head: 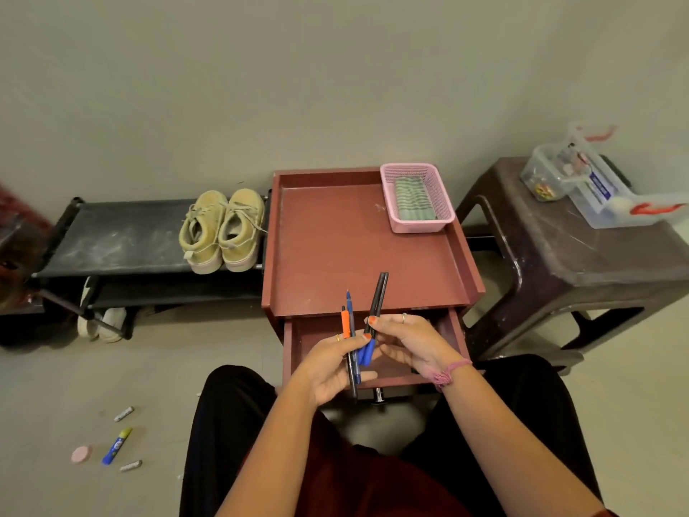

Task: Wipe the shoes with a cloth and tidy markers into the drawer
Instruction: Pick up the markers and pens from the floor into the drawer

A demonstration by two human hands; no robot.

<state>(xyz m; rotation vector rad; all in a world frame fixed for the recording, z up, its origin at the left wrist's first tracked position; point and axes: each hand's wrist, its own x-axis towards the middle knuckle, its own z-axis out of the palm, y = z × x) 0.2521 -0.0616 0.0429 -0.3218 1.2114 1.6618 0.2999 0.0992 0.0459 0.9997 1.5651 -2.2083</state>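
— Where in the task?
— Late, by the look of it. Shoes (223,231) paired on the rack (123,236), left of the worktop (335,233); whether wiped, impossible to tell. Cloth (413,199) folded in the basket (404,225) at the worktop's back right corner. Markers (359,330) not yet stowed: gathered above the open drawer (456,330), none seen inside it.

— And the hands?
— Left hand (332,371) curled round an orange, a blue and a black marker, tips pointing away. Right hand (406,341) pinched on two dark markers, blue ends downward, just beside the left bunch.

— Anything left out?
— Glue stick (116,446), pink round eraser (81,454) and two small grey sticks (124,413) lying on the floor, well left of the drawer. Clear box (596,188) on the stool (566,255) to the right.

— Any writing?
— Blue-and-white label on the box, white print on the glue stick; both too small to read.
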